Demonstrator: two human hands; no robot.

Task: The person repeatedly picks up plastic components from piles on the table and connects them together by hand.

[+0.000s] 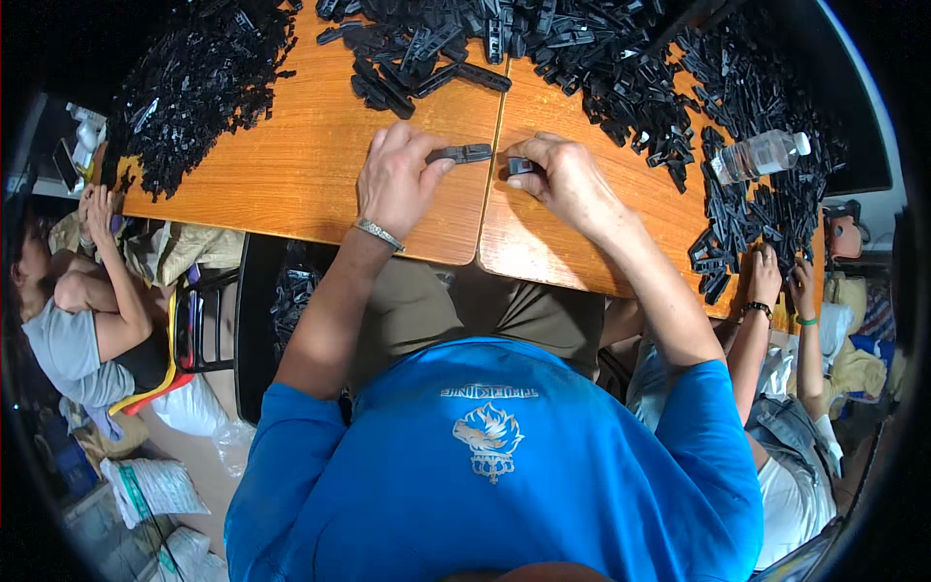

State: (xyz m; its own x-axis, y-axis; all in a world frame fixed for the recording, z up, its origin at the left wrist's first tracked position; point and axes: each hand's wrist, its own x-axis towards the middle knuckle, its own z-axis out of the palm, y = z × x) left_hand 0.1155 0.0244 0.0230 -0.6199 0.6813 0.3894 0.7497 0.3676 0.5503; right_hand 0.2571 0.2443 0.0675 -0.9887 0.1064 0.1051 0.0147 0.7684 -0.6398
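Note:
My left hand, with a metal bracelet at its wrist, pinches a long black plastic part just above the table near the seam. Across the seam, my right hand is closed on a smaller dark plastic piece with a greyish face. A narrow gap separates the two pieces. Beyond my hands lies a heap of long black plastic parts, one of them reaching toward the seam. Fingers cover part of each held piece, so their full shapes are hidden.
Small black pieces form a pile at the far left; more black parts spread over the right. A clear plastic bottle lies among them. Co-workers' hands are at the right edge and left edge of the wooden table.

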